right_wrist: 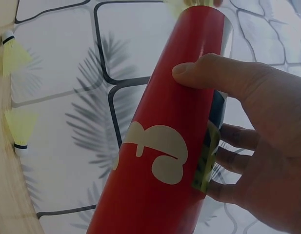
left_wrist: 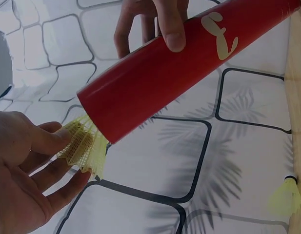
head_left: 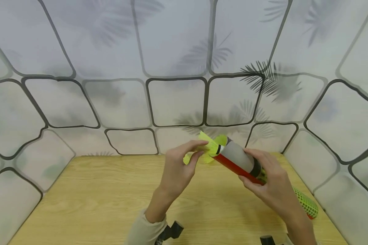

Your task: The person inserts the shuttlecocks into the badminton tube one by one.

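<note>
Above the wooden table (head_left: 95,200), the right hand (head_left: 270,185) wraps thumb and curled fingers around the red tube (head_left: 239,163), holding it tilted with its mouth toward the left hand (head_left: 178,170). That hand's fingertips (left_wrist: 60,139) pinch the yellow shuttlecock (left_wrist: 84,144) skirt protruding from the mouth. Judgement: draw along the tube's axis, gripping lightly to spare the skirt.

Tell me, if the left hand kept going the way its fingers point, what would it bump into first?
The yellow shuttlecock sticking out of the red tube: the left hand's fingers already touch its skirt. Just behind it is the tube's open mouth, held by the right hand.
</note>
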{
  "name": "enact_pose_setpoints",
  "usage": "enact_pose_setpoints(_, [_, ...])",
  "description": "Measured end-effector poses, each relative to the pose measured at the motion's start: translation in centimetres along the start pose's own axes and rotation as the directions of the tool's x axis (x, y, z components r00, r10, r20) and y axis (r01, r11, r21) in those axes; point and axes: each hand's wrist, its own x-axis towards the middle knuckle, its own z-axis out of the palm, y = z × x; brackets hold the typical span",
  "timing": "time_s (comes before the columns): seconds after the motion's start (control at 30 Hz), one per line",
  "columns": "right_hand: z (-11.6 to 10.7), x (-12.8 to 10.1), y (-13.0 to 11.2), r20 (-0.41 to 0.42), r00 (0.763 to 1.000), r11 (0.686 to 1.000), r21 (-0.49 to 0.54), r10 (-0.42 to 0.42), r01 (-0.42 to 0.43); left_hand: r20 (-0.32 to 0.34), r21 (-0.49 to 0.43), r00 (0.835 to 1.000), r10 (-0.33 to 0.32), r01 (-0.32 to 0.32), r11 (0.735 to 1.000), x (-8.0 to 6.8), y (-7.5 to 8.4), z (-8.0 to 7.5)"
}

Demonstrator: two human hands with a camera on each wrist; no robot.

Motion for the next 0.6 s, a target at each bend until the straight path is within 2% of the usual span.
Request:
enact_pose_setpoints(0.23, [0.0,-0.2,-0.3,0.007,1.000,1.000,-0.014,-0.009,0.009,0.090,-0.002,0.996,-0.007,0.008,1.000,-0.2,0.6,1.1])
enact_pose_setpoints(0.47, [0.2,-0.2,-0.5,0.006,1.000,0.999,-0.031,-0.014,0.014,0.110,-0.009,0.994,-0.026,0.027,1.000,-0.3,0.6,1.6])
enact_pose_setpoints(0.6, [0.2,0.0,-0.4,0.012,1.000,0.999,-0.038,-0.025,0.026,0.129,-0.033,0.990,-0.060,0.064,0.997,-0.5,0.5,1.9])
